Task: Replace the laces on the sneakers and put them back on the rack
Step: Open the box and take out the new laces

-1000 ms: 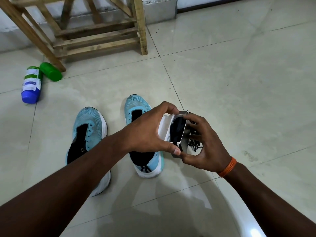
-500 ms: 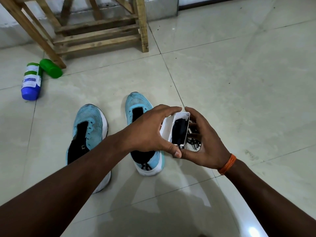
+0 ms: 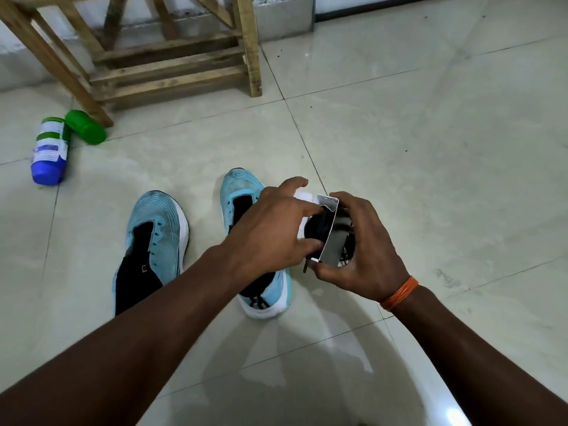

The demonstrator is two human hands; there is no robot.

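Can't really see much of the black laces (image 3: 319, 224), they're stuffed in a small cardboard packet (image 3: 333, 241) and both hands cover most of it. Right hand (image 3: 368, 253) grips the packet, left hand (image 3: 270, 232) pinches the bundle inside, held just beside the sneakers (image 3: 156, 238). Those are light blue, black inside, white soles, sitting on glossy pale tile floor (image 3: 430, 149) near the wooden rack (image 3: 172, 66).

place: home, likely | cues: glossy tiled floor (image 3: 430, 149), wooden rack (image 3: 172, 66), bottle (image 3: 50, 149) lying beside it
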